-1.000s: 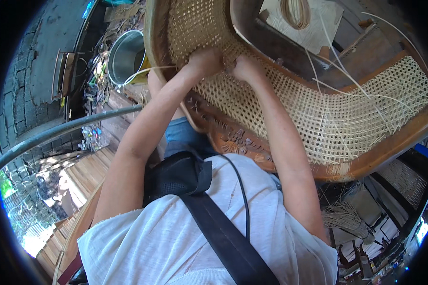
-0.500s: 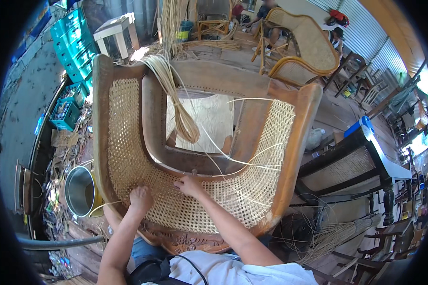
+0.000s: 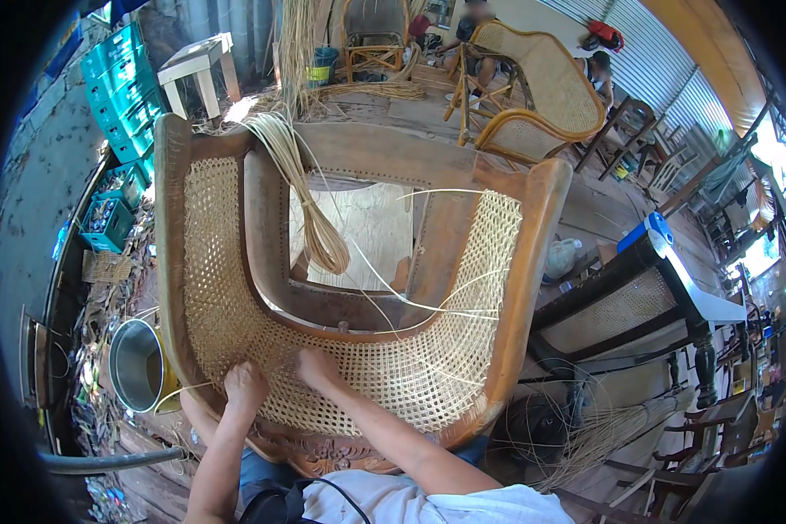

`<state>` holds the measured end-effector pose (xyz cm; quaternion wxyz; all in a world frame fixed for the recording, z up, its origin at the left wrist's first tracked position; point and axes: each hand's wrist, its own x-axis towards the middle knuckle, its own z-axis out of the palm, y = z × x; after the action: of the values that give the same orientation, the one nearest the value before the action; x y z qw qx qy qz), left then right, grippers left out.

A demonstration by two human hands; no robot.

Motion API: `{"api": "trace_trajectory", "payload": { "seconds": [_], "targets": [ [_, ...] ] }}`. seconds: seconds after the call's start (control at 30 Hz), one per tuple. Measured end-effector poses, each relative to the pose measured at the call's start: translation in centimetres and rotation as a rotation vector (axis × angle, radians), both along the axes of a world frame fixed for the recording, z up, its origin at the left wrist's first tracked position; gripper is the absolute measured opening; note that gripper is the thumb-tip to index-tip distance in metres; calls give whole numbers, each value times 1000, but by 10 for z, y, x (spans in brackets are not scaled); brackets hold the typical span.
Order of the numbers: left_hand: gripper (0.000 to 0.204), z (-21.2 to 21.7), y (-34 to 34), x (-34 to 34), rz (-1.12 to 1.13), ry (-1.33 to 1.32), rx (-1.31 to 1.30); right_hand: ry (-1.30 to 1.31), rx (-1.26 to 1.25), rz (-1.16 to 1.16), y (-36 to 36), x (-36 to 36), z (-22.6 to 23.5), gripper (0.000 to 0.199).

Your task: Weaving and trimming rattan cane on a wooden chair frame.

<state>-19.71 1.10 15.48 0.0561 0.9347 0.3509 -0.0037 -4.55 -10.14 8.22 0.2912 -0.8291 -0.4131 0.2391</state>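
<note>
A curved wooden chair frame (image 3: 173, 253) stands before me, its back and sides filled with woven cane mesh (image 3: 393, 371). My left hand (image 3: 246, 386) is closed against the mesh at the lower left; its fingertips are hidden. Beside it, a loose cane strand (image 3: 185, 391) sticks out past the frame's left edge. My right hand (image 3: 316, 368) is just over the mesh to the right of the left one, its fingers smeared by motion. A looped bundle of cane strands (image 3: 323, 240) hangs over the far rail, and long loose strands (image 3: 428, 307) cross the right part of the mesh.
A metal bucket (image 3: 136, 367) stands at the left, near a pipe (image 3: 113, 463). Green crates (image 3: 118, 92) are stacked behind it, by a small stool (image 3: 196, 65). At the right are a dark caned chair (image 3: 620, 314) and scattered cane (image 3: 603, 428). Other people (image 3: 476, 52) sit far back.
My right hand has moved left and nearer to me over the mesh. The left hand keeps about the same place on the chair. The whole view has shifted slightly.
</note>
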Motion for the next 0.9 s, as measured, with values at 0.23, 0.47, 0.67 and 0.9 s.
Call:
{"api": "trace_trajectory", "payload": {
  "seconds": [0.23,0.47,0.67,0.9],
  "targets": [
    [15,-3,-2,-2,17,-44,-3,44,-184,-121,-22,42,18,21],
    [15,-13,-7,0,-280,-175,58,115,-164,-376,-49,87,14,27],
    [15,-19,-14,-16,-345,-118,94,254,-29,-453,-48,89,-31,41],
    [11,-7,-16,-29,-383,-257,68,865,-11,-214,-91,55,37,44]
  ]
}}
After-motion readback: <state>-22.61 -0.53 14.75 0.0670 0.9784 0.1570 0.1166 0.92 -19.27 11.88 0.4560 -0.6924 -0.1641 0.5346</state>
